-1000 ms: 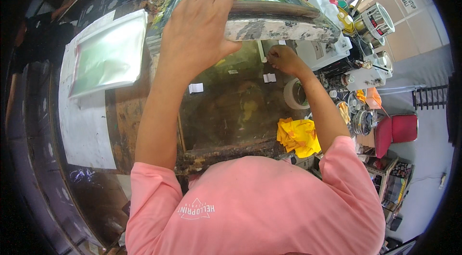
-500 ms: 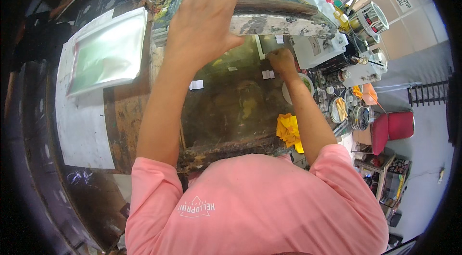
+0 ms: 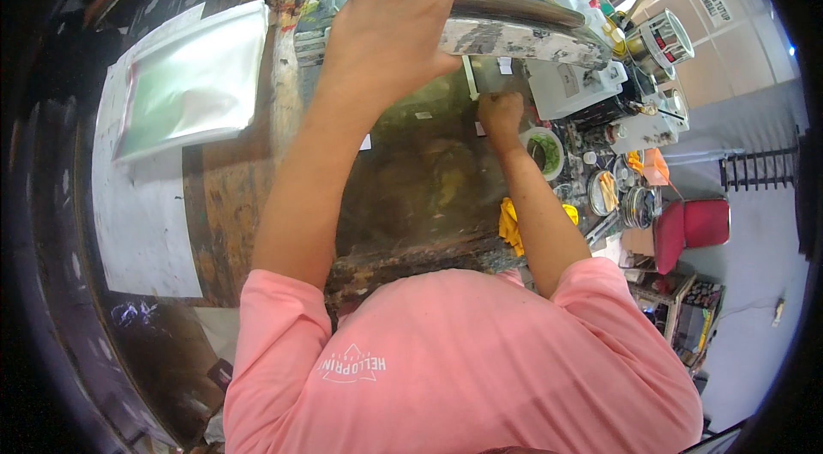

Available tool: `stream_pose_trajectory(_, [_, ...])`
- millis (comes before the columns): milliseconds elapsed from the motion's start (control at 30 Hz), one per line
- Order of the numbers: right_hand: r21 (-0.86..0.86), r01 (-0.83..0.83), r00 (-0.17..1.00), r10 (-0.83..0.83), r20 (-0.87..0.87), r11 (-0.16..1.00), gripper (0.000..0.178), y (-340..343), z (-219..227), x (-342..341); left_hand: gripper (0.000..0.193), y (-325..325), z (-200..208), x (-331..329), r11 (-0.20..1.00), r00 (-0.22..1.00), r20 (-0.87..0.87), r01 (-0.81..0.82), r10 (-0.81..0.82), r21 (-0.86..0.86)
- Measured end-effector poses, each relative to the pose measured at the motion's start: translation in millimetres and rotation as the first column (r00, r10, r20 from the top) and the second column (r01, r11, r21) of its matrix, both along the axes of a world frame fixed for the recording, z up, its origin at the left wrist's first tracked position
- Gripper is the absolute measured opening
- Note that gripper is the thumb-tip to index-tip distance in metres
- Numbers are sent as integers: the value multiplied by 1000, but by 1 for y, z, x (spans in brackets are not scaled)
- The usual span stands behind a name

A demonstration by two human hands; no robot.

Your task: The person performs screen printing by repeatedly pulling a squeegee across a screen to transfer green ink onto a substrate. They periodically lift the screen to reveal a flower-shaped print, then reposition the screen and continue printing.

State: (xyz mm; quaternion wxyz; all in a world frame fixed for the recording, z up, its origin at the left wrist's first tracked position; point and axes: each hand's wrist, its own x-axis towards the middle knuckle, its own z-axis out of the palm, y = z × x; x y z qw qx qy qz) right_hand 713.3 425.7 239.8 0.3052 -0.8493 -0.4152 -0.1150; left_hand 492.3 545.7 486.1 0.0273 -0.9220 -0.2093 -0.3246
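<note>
My left hand [image 3: 394, 21] is closed over the near edge of a screen printing frame [image 3: 531, 41], which is tilted up at the far side of the work table. A brown wooden bar [image 3: 519, 6] runs along its top, partly under my fingers. Beneath the frame lies a dark, stained board [image 3: 411, 188] with small white tabs on it. My right hand [image 3: 501, 118] is down on this board, its fingers curled and mostly hidden. Beside it are a white tab [image 3: 480, 129] and a narrow white strip [image 3: 470, 78]. What it pinches, if anything, does not show.
Left lies a stack of clear plastic sheets [image 3: 193, 81] on white paper [image 3: 141, 231]. By my right forearm are a bowl of green stuff [image 3: 544, 152] and a yellow cloth [image 3: 509, 227]. White jugs [image 3: 566, 85], cans [image 3: 660, 41] and tubs crowd the right. A red chair [image 3: 706, 224] stands beyond.
My right hand has drawn back slightly from the end of the white strip towards the nearer white tab. My left hand keeps hold of the raised frame. The whole view has shifted a little.
</note>
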Motion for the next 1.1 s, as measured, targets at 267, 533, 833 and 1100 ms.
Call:
stream_pose_trajectory(267, [-1, 31, 997, -31, 68, 1000, 21, -2, -2, 2, 54, -5, 9, -5, 999, 999, 17, 40, -40, 25])
stream_pose_trajectory(533, [7, 7, 999, -7, 39, 1000, 26, -4, 7, -3, 55, -3, 14, -9, 996, 996, -4, 85, -85, -22])
stream_pose_trajectory(833, [-120, -7, 987, -12, -160, 993, 31, -3, 14, 4, 61, -1, -5, -2, 993, 999, 43, -22, 18, 112])
stream_pose_trajectory(1100, [-301, -94, 910, -41, -414, 949, 24, -5, 57, 7, 58, 2, -5, 1, 999, 999, 47, 4, -6, 41])
